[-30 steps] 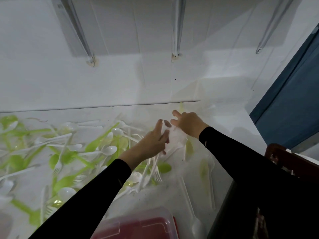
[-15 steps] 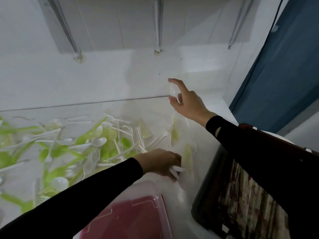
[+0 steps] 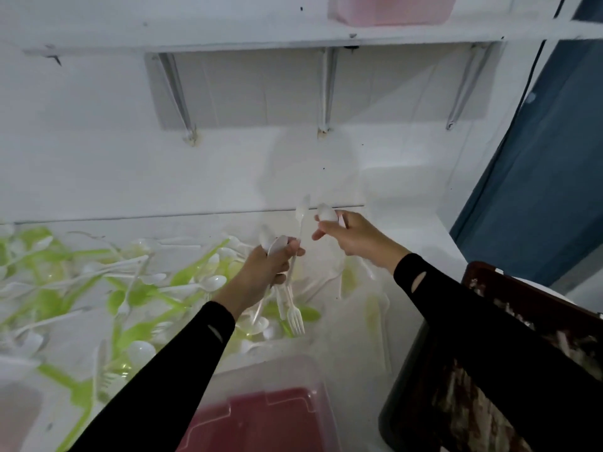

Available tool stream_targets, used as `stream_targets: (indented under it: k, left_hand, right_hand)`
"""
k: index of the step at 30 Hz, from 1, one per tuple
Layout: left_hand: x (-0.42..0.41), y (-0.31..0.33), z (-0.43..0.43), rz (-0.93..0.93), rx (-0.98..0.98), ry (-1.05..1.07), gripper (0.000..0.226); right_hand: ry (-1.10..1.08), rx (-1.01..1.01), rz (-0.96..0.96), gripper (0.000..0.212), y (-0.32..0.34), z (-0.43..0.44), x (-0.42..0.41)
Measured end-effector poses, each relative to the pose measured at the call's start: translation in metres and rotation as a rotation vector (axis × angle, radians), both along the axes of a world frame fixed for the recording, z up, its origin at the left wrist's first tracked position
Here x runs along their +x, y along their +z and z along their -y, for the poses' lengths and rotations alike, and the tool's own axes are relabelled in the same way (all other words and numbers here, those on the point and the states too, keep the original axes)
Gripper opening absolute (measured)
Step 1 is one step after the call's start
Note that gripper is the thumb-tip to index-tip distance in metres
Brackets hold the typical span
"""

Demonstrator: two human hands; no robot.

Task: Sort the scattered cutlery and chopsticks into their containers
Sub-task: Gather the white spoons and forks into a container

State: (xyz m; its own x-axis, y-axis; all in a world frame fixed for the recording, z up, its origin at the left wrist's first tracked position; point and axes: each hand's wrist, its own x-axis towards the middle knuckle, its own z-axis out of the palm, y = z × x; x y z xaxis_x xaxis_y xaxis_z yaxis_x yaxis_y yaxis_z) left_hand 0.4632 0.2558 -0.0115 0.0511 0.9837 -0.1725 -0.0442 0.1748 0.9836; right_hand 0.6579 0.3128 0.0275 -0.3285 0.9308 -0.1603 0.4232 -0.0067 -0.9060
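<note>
Beyond the red-lidded container | I see the left hand clenched round a bunch of white plastic forks and spoons | right hand, farther beyond it, pinches one white spoon | green and white cutlery scattered beyond-left of it.

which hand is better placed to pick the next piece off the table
Probably the right hand: it pinches only one white spoon, and loose cutlery lies close by it. The left hand is full, gripping a bundle of white forks and spoons.
</note>
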Motion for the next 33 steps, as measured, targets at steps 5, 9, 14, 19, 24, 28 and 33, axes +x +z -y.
stream_targets:
  k: [5, 9, 14, 19, 24, 28, 33]
  left_hand:
    - [0.01, -0.001, 0.002, 0.104, -0.065, -0.015, 0.024]
    - [0.004, -0.001, 0.001, 0.08, -0.089, 0.198, 0.045]
    - [0.003, 0.004, -0.004, 0.36, -0.112, 0.283, 0.058]
    - [0.005, 0.006, 0.0, 0.45, -0.133, 0.214, 0.047]
    - [0.0, -0.003, -0.004, 0.513, -0.126, 0.341, 0.022]
    - [0.001, -0.004, 0.0, 0.337, -0.06, 0.322, 0.029]
    - [0.005, 0.002, 0.0, 0.411, -0.073, 0.294, 0.042]
  right_hand:
    - [0.013, -0.142, -0.278, 0.034, -0.011, 0.015, -0.035]
    - [-0.082, -0.082, -0.309, 0.036, -0.024, 0.018, -0.037]
    - [-0.026, 0.217, 0.047, 0.026, -0.035, 0.038, -0.051]
    - [0.01, 0.539, 0.355, 0.025, -0.042, 0.05, -0.064]
    - [-0.021, 0.377, 0.202, 0.027, -0.043, 0.049, -0.063]
    - [-0.03, 0.003, -0.04, 0.044, -0.037, 0.046, -0.062]
    - [-0.037, -0.192, -0.142, 0.045, -0.042, 0.037, -0.056]
